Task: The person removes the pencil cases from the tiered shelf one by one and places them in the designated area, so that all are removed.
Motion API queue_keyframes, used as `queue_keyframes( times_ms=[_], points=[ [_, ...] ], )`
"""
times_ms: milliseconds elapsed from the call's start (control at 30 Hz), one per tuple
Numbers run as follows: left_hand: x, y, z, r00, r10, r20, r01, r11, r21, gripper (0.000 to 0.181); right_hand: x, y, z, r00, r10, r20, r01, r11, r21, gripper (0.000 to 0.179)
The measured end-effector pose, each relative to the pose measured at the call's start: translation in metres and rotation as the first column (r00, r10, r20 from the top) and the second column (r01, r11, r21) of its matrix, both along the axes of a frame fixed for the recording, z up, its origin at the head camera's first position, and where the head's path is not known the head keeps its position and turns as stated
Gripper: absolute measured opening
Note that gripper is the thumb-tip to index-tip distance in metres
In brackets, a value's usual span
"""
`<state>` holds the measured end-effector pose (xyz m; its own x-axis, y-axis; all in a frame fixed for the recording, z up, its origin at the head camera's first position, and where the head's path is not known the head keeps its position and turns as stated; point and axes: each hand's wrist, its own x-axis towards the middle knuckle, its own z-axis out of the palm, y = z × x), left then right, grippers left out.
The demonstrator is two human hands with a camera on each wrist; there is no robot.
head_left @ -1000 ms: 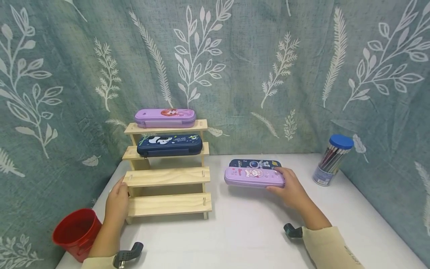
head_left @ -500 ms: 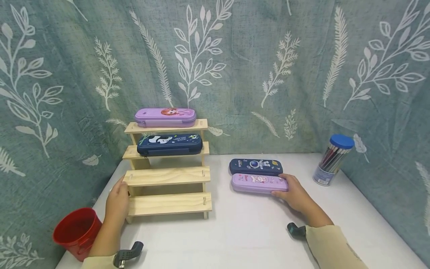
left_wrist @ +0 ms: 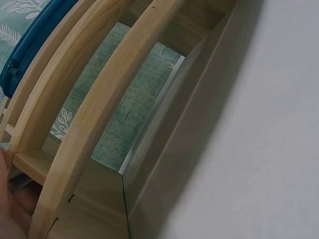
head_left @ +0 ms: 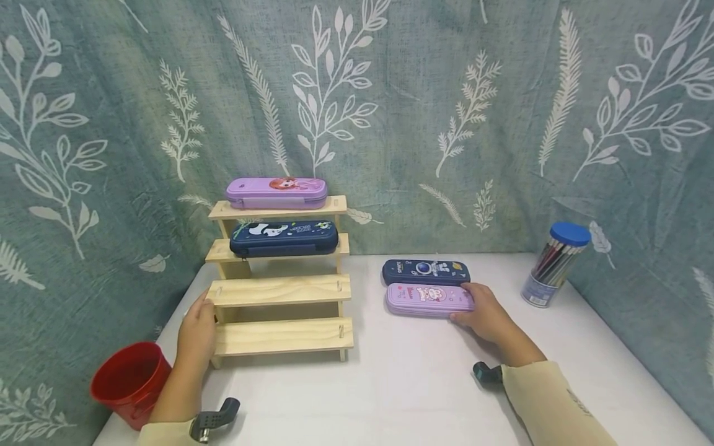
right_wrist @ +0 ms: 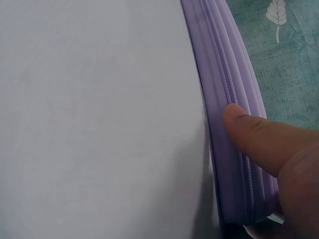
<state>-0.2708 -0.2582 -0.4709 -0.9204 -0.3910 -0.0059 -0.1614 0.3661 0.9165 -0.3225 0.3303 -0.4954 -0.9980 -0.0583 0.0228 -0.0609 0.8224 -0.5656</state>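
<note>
Pinching the near lilac case [head_left: 428,300] at its right end with a left-slanting right hand [head_left: 485,314]; gripping the wooden rack [head_left: 281,337] along its left side with the left hand [head_left: 196,331].

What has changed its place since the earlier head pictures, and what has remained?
The lilac pencil case has moved down and nearer in the head view: at first it partly covered the navy space case; now it lies in front. The right hand still grips the lilac pencil case. The left hand stays on the wooden rack; the red bucket and pencil jar stayed put.
</note>
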Motion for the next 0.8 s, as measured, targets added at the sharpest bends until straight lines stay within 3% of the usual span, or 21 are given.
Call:
queue_keyframes(
  times_ms=[200, 333, 467, 567, 800],
  points=[
    [-0.001, 0.000, 0.000, 1.000, 0.001, -0.012, -0.001, 1.000, -0.008, 0.062, 0.001, -0.006, 0.015, 0.998, 0.010, 0.057, -0.014, 0.997, 0.078, 0.102],
    [-0.001, 0.000, 0.000, 1.000, -0.002, -0.014, 0.001, 1.000, -0.017, 0.062, 0.002, -0.027, 0.044, 1.000, 0.005, 0.028, -0.010, 0.983, 0.186, 0.106],
    [-0.001, -0.001, 0.000, 1.000, -0.004, -0.014, 0.003, 1.000, -0.019, 0.062, 0.000, -0.070, 0.079, 0.997, 0.056, -0.055, -0.044, 0.980, 0.195, 0.094],
    [-0.001, -0.001, 0.001, 1.000, -0.002, -0.011, 0.002, 1.000, -0.015, 0.063, -0.001, -0.111, 0.102, 0.983, 0.144, -0.116, -0.122, 0.976, 0.181, 0.089],
    [-0.002, 0.000, 0.001, 1.000, 0.005, 0.005, -0.005, 1.000, -0.007, 0.063, 0.000, -0.204, 0.136, 0.921, 0.296, -0.253, -0.254, 0.949, 0.185, 0.089]
  ],
)
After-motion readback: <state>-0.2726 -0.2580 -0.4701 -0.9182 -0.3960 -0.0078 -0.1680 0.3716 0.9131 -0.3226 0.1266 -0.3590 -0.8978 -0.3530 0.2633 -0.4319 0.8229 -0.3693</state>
